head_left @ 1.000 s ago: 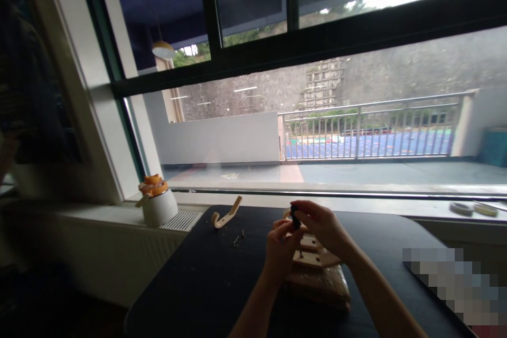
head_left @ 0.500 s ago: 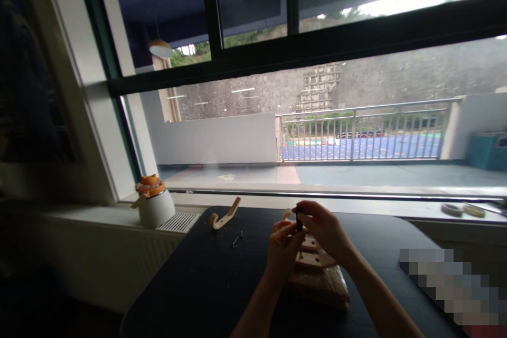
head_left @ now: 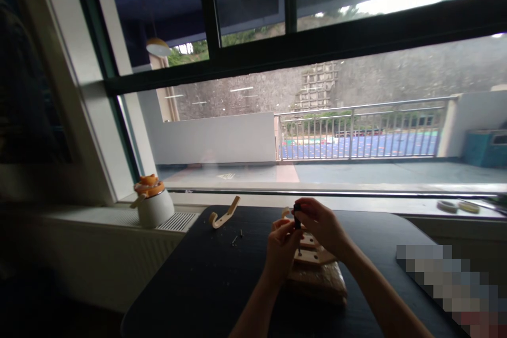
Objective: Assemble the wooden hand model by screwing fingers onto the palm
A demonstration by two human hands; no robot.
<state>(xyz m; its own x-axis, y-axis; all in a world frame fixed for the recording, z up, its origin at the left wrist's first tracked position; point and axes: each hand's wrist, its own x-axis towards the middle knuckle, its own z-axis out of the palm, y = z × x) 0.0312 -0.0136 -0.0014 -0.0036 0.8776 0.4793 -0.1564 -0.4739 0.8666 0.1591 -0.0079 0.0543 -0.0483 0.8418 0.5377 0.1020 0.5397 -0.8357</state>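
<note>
A small screwdriver [head_left: 297, 216] with a black handle stands nearly upright between my hands. My right hand [head_left: 321, 223] has its fingers closed around the top of the handle. Lower down, the fingers of my left hand [head_left: 280, 247] pinch it near the shaft. Its tip meets a hole in a pale wooden piece [head_left: 311, 257], which has another dark hole beside it. More wood lies behind, partly hidden by my hands. Under the wood is a brown block wrapped in shiny clear plastic [head_left: 322, 281].
On the dark table [head_left: 198, 280] a wooden hook [head_left: 224, 217] lies to the left, with a few screws [head_left: 237, 237] near it. A white jug with an orange lid [head_left: 154, 203] stands on the sill. Two tape rolls [head_left: 447, 206] lie at the right. A blurred-out object [head_left: 443, 280] covers the right edge.
The view has shifted slightly. Both hands stay at the screwdriver over the same hole, and the fingers of my right hand have moved only a little on the handle.
</note>
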